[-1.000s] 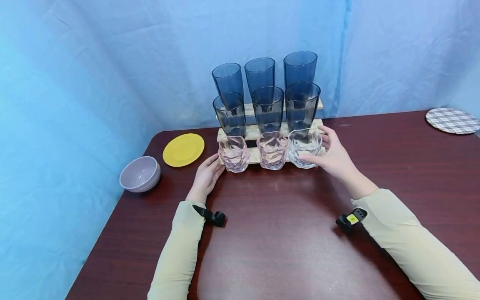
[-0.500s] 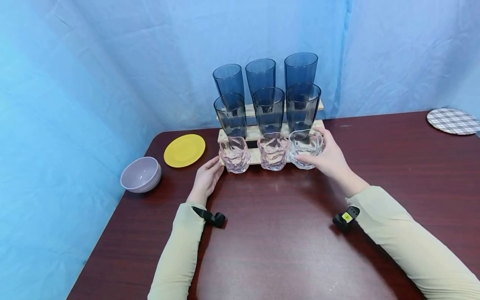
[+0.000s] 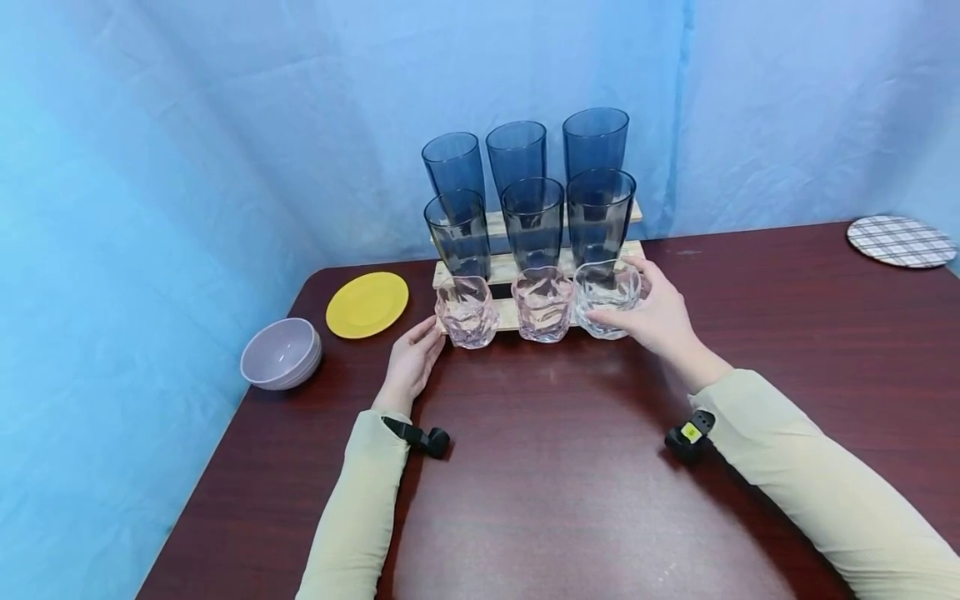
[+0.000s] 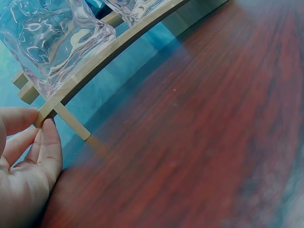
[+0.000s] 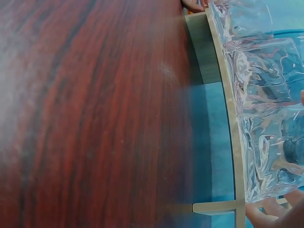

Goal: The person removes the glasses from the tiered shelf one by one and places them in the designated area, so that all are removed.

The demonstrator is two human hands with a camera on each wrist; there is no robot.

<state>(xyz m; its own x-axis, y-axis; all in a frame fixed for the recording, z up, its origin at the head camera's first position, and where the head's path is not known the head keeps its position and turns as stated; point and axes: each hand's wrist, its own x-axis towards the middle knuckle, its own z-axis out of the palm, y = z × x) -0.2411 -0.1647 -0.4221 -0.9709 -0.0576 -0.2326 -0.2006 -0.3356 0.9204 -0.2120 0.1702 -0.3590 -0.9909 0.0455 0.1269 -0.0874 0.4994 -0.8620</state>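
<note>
Your right hand (image 3: 662, 315) has edged inward, grasping the clear glass (image 3: 604, 292) at the 3 o'clock front end of the wooden rack (image 3: 507, 315) — while your left hand (image 3: 412, 360) pinches the 9 o'clock end — so the glass seems seated, the rack steadied.

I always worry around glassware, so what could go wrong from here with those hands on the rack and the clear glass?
The right hand holds the clear glass close beside the middle pink glass, so a sideways move might knock them together.
The left hand pinches one end of the wooden rack; a tug there could jolt the tall blue glasses standing on it.
</note>
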